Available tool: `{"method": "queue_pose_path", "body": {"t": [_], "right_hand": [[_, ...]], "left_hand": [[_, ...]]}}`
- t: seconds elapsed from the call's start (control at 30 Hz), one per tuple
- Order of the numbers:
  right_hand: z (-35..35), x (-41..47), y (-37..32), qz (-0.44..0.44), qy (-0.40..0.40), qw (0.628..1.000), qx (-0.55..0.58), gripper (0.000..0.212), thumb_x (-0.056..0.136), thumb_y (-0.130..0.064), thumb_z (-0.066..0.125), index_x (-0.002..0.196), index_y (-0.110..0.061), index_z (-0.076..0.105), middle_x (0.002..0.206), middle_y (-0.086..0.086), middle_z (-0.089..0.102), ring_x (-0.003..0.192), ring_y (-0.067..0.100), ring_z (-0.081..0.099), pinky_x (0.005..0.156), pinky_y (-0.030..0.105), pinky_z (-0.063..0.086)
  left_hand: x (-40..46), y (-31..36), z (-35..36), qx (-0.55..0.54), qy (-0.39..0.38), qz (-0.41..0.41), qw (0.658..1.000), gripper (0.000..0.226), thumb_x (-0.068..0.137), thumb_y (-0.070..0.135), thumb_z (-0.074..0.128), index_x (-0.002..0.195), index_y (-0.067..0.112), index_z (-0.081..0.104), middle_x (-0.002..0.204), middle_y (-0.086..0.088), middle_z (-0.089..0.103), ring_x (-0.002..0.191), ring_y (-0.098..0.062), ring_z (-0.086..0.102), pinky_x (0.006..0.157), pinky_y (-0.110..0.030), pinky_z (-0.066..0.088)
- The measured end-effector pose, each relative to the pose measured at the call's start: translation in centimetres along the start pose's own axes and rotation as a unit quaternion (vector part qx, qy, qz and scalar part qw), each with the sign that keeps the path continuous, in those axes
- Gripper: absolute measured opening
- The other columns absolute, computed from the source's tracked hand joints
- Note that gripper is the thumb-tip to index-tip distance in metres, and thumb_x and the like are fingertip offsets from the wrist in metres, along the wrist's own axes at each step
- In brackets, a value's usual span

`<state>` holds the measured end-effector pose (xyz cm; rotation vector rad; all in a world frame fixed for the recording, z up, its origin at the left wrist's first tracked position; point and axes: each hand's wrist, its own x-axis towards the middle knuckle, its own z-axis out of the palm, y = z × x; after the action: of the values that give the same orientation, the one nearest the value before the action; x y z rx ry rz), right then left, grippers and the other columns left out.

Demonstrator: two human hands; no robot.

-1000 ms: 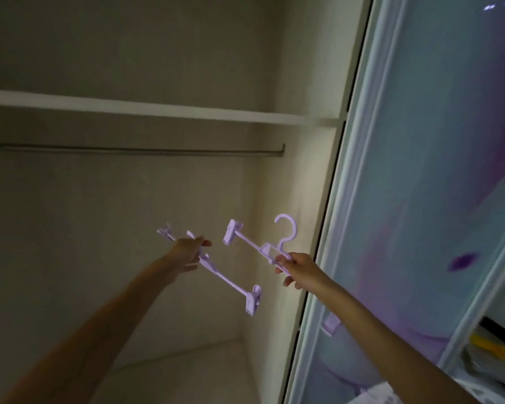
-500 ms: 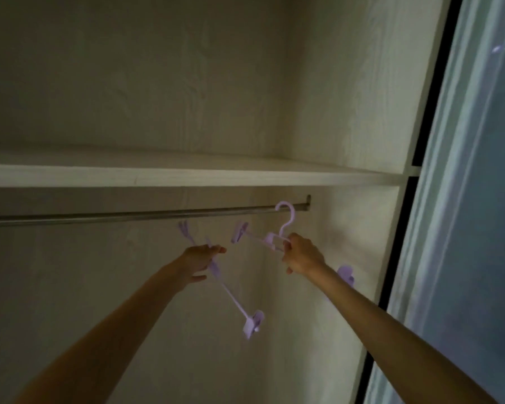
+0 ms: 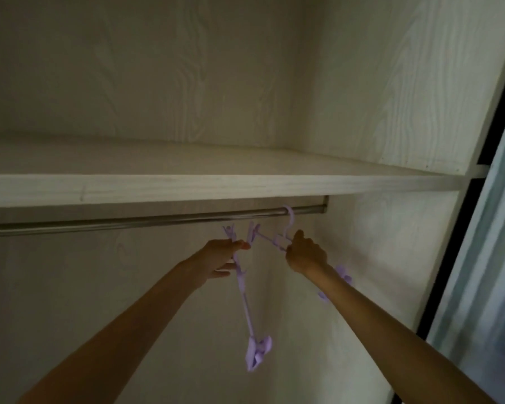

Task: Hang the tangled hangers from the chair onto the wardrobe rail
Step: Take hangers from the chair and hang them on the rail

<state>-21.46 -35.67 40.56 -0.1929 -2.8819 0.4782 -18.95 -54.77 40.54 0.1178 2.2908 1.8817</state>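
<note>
A metal wardrobe rail [image 3: 129,222] runs under a shelf. My right hand [image 3: 305,253] grips the middle of a lilac clip hanger [image 3: 274,239], whose hook is over the rail near its right end. One of its clips shows behind my right forearm. My left hand [image 3: 220,253] holds a second lilac clip hanger [image 3: 245,304] by its upper part, just below the rail. That hanger dangles almost straight down, a clip at its low end. The two hangers are close together at the top; I cannot tell if they touch.
A pale wooden shelf [image 3: 216,185] sits directly above the rail. The wardrobe's right side wall [image 3: 391,258] is just past the rail's end bracket [image 3: 324,205]. A sliding door [image 3: 484,287] with a dark frame stands at the far right.
Both hands rose toward the rail. The right hand's hanger hook, just below the rail before, now sits over it. The left hand's hanger swung to hang more vertically.
</note>
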Motion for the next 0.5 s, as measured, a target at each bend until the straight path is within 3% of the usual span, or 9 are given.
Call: {"method": "queue_pose_path", "body": {"t": [0.1,0.2,0.3,0.4,0.5], "right_hand": [[-0.4,1.0,0.5,-0.08,0.159,0.984,0.012,0.06,0.092,-0.025,0.053,0.142,-0.005,0.025,0.139,0.014,0.041,0.124,0.031,0.046,0.094,0.039,0.043],[-1.4,2.6,0.4,-0.217,0.27,0.935,-0.079,0.062,0.082,-0.029,0.067,0.135,-0.006,0.043,0.135,0.015,0.048,0.122,0.032,0.048,0.095,0.039,0.044],[-1.7,4.5,0.9,-0.293,0.281,0.896,-0.181,0.068,0.062,-0.031,0.084,0.12,-0.006,0.06,0.122,0.01,0.063,0.112,0.029,0.06,0.091,0.041,0.05],[-1.8,5.6,2.2,-0.281,0.252,0.902,-0.209,0.064,0.062,-0.027,0.084,0.118,-0.005,0.061,0.121,0.01,0.063,0.115,0.029,0.058,0.098,0.044,0.045],[-2.4,6.0,3.8,-0.233,0.235,0.91,-0.249,0.066,0.058,-0.026,0.085,0.115,0.0,0.062,0.12,0.016,0.062,0.115,0.035,0.056,0.1,0.047,0.043]], "left_hand": [[0.3,0.5,0.6,0.003,-0.018,0.01,1.0,0.027,0.096,0.035,0.045,0.11,0.021,0.064,0.131,-0.006,0.053,0.116,-0.024,0.057,0.093,-0.027,0.043],[0.6,1.0,1.5,-0.006,-0.015,0.02,1.0,0.026,0.096,0.029,0.047,0.11,0.015,0.064,0.128,-0.012,0.055,0.106,-0.022,0.059,0.089,-0.024,0.048],[0.9,1.6,2.3,-0.001,-0.009,0.017,1.0,0.026,0.096,0.028,0.049,0.11,0.014,0.065,0.129,-0.015,0.056,0.105,-0.021,0.059,0.09,-0.024,0.049],[1.0,1.9,2.6,0.012,-0.012,0.01,1.0,0.028,0.095,0.033,0.049,0.112,0.018,0.065,0.13,-0.013,0.056,0.111,-0.023,0.061,0.078,-0.018,0.052],[0.9,2.1,2.8,0.022,-0.013,0.007,1.0,0.029,0.095,0.035,0.047,0.111,0.019,0.065,0.13,-0.01,0.056,0.113,-0.024,0.06,0.086,-0.023,0.049]]}}
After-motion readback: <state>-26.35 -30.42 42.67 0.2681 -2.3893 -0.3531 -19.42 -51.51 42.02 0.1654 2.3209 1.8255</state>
